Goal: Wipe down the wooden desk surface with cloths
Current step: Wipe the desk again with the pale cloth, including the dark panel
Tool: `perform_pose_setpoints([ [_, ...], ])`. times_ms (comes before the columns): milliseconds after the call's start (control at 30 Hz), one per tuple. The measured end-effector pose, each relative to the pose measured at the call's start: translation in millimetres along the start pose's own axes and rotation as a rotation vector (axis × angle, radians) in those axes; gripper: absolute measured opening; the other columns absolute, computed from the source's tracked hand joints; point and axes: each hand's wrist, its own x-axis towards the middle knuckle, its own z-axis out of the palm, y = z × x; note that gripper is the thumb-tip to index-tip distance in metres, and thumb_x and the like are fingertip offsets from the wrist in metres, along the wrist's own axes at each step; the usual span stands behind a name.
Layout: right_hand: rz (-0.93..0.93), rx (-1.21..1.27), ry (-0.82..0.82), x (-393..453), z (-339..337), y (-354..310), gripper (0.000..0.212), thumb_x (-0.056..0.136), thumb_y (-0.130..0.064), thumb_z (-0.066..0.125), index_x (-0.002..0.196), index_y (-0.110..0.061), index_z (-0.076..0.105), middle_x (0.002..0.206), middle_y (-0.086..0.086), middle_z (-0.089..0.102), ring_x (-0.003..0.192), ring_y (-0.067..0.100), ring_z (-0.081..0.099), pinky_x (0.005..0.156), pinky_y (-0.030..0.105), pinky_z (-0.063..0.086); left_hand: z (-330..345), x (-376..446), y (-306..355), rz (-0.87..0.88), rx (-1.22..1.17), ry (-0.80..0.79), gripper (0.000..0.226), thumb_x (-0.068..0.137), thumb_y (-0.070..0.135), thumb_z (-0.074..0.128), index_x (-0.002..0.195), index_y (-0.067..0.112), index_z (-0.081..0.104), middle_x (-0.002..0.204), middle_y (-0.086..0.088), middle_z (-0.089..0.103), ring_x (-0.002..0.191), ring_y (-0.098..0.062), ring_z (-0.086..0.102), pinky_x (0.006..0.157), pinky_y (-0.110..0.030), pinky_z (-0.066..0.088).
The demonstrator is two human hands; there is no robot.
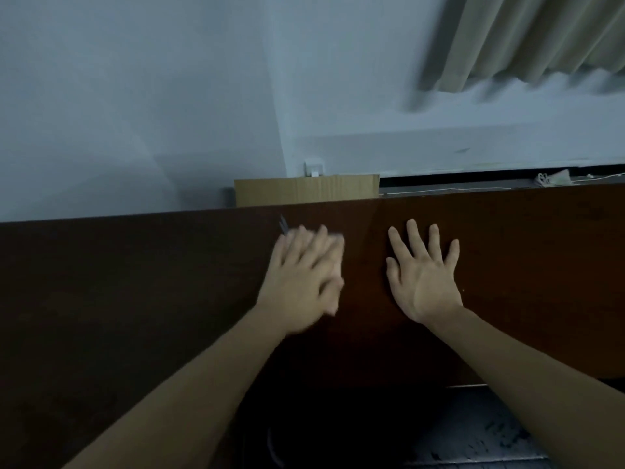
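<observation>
Near the desk's far edge, left hand; right hand flat.

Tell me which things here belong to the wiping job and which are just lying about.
Job: desk; left hand, blurred, fingers straight; right hand, fingers spread. No cloth clearly visible.

Lying about: cardboard behind the desk; curtain; white cord; wall hook.
</observation>
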Motion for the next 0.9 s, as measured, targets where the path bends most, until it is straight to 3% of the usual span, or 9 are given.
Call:
perform_pose_setpoints([
  [100,0.006,-0.008,0.004,-2,1,0,0.064,0.102,-0.048,0.007,0.163,-0.027,0.006,0.171,0.008,-0.001,0.155,0.04,-0.007,0.121,0.065,-0.001,11,-51,-8,0.201,0.026,-0.033,0.066,0.103,0.058,0.02,0.161,0.037,-0.002,0.17,0.006,-0.004,0.156,-0.023,-0.013,0.124,-0.047,-0.009],
  [200,-0.003,-0.009,0.029,-1,2,1,0.076,0.094,-0.054,-0.005,0.163,-0.027,0.01,0.17,0.008,0.004,0.155,0.04,-0.003,0.12,0.065,0.0,12,-50,-32,0.235,0.053,-0.035,0.065,0.104,0.058,0.023,0.161,0.041,-0.003,0.168,0.01,-0.01,0.154,-0.019,-0.018,0.124,-0.045,-0.011],
  [333,-0.008,0.002,0.041,0,5,2,0.08,0.09,-0.056,-0.006,0.163,-0.027,0.012,0.17,0.007,0.005,0.155,0.039,-0.004,0.12,0.065,-0.001,-4,4,-57,0.018,0.025,0.027,0.063,0.104,0.059,0.014,0.159,0.042,-0.01,0.167,0.008,-0.016,0.154,-0.021,-0.018,0.123,-0.046,-0.014],
  [500,0.003,0.016,0.056,0,8,2,0.062,0.104,-0.048,0.009,0.163,-0.027,0.01,0.171,0.007,0.003,0.155,0.038,-0.006,0.121,0.064,-0.003,-9,64,-65,-0.223,-0.003,0.096,0.061,0.105,0.055,0.017,0.162,0.035,0.007,0.17,-0.001,0.003,0.156,-0.029,-0.002,0.124,-0.051,-0.008],
  [567,-0.003,0.0,0.053,0,8,3,0.061,0.106,-0.046,0.015,0.163,-0.027,0.009,0.171,0.007,0.002,0.155,0.039,-0.006,0.121,0.064,-0.003,-4,63,-56,-0.252,0.005,0.108,0.062,0.105,0.055,0.017,0.162,0.033,0.006,0.171,-0.001,0.001,0.156,-0.03,-0.003,0.124,-0.053,-0.006],
  [700,-0.015,-0.002,0.031,0,5,3,0.061,0.105,-0.046,0.015,0.163,-0.026,0.009,0.17,0.008,0.002,0.154,0.04,-0.006,0.12,0.066,-0.002,1,7,-18,-0.179,-0.027,0.067,0.065,0.105,0.057,0.012,0.161,0.033,-0.009,0.169,0.0,-0.013,0.154,-0.028,-0.016,0.124,-0.052,-0.009],
  [900,-0.023,-0.027,0.017,-2,1,1,0.063,0.104,-0.044,0.013,0.163,-0.023,0.009,0.17,0.01,0.004,0.154,0.043,-0.003,0.12,0.068,0.002,24,-89,25,0.017,-0.008,-0.015,0.067,0.104,0.059,0.019,0.161,0.035,-0.006,0.169,0.005,-0.01,0.154,-0.02,-0.019,0.124,-0.046,-0.011],
])
